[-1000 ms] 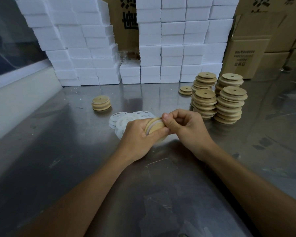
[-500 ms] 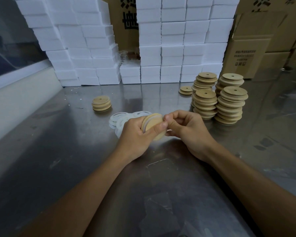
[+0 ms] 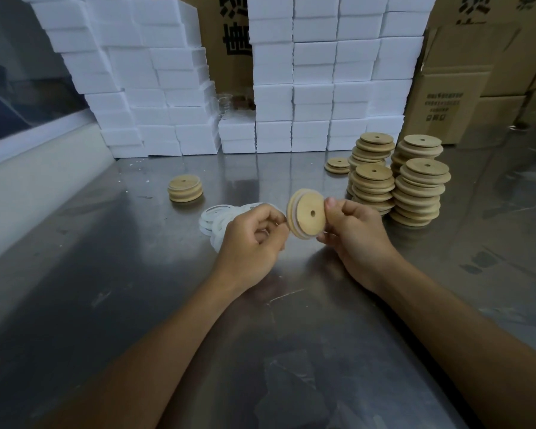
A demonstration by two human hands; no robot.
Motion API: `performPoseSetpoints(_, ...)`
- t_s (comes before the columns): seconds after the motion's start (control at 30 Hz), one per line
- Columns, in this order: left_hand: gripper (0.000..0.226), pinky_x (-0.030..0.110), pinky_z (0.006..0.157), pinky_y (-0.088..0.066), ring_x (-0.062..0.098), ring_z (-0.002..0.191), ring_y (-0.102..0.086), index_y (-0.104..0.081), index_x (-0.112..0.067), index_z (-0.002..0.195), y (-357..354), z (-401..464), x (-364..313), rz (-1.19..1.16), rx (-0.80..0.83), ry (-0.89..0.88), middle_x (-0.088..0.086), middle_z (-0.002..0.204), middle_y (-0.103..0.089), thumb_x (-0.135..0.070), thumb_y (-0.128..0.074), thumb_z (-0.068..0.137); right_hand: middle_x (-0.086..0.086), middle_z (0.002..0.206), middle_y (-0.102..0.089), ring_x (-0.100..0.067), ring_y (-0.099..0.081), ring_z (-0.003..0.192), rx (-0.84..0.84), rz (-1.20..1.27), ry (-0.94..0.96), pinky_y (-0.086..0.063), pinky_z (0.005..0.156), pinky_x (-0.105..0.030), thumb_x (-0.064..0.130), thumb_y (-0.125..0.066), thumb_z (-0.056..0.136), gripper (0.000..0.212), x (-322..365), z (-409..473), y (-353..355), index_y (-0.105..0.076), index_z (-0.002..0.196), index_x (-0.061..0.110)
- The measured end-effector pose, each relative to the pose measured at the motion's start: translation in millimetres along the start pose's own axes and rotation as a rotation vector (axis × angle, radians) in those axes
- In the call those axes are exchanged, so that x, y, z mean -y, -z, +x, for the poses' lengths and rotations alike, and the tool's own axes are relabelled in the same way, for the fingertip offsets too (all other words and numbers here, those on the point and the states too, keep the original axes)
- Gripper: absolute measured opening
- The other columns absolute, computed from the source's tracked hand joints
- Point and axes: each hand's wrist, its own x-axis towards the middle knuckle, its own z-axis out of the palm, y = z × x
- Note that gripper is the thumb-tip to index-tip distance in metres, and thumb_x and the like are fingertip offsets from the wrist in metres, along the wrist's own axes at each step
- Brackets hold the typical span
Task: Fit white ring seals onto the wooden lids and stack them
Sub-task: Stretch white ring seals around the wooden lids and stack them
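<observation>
We see a shiny metal table [image 3: 112,274] with scratches and reflections. On it, near the middle, lies a loose pile of white ring seals [image 3: 217,216]. To the left stands a short stack of wooden lids [image 3: 185,188]. On the right stand several tall stacks of lids [image 3: 415,187], close together, with one low stack [image 3: 338,165] beside them. At the back, white foam blocks [image 3: 291,103] and cardboard boxes [image 3: 440,106] stand on the table.

A packing workshop or warehouse. A steel bench [image 3: 106,305] carries stacks of wooden lids [image 3: 416,193]. Behind stand walls of white foam boxes [image 3: 313,88] and printed cardboard cartons [image 3: 446,100].
</observation>
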Motion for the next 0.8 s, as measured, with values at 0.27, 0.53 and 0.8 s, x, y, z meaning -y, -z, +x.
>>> performPoseSetpoints(0.27,0.028,0.013,0.048,-0.035,0.001,0.040,-0.047,-0.058,-0.015,0.067,-3,2,3,0.091,-0.054,0.015,-0.001,0.056,-0.058,-0.017,-0.062,0.095,-0.016,0.087,-0.067,-0.017,-0.065,0.076,-0.087,-0.051,0.123,-0.054,0.058,-0.019,0.016,-0.056,0.098,0.028,-6,-1,-5,-0.061,0.102,-0.011)
performPoseSetpoints(0.53,0.022,0.032,0.063,-0.051,0.016,0.063,-0.063,-0.059,-0.023,0.071,-4,5,8,0.197,-0.220,0.075,-0.007,0.062,-0.063,-0.029,-0.069,0.090,-0.014,0.082,-0.067,-0.018,-0.067,0.068,-0.089,-0.309,0.369,-0.059,0.064,-0.029,0.009,-0.060,0.095,0.011,-8,-7,-10,-0.061,0.089,0.001)
performPoseSetpoints(0.8,0.025,0.030,0.059,-0.045,0.002,0.057,-0.058,-0.059,-0.016,0.077,-4,4,6,0.306,-0.136,0.073,-0.008,0.062,-0.064,-0.030,-0.057,0.098,-0.005,0.080,-0.066,-0.019,-0.066,0.066,-0.095,-0.445,0.540,-0.057,0.061,-0.029,0.009,-0.061,0.095,0.007,-8,-11,-13,-0.061,0.089,0.005)
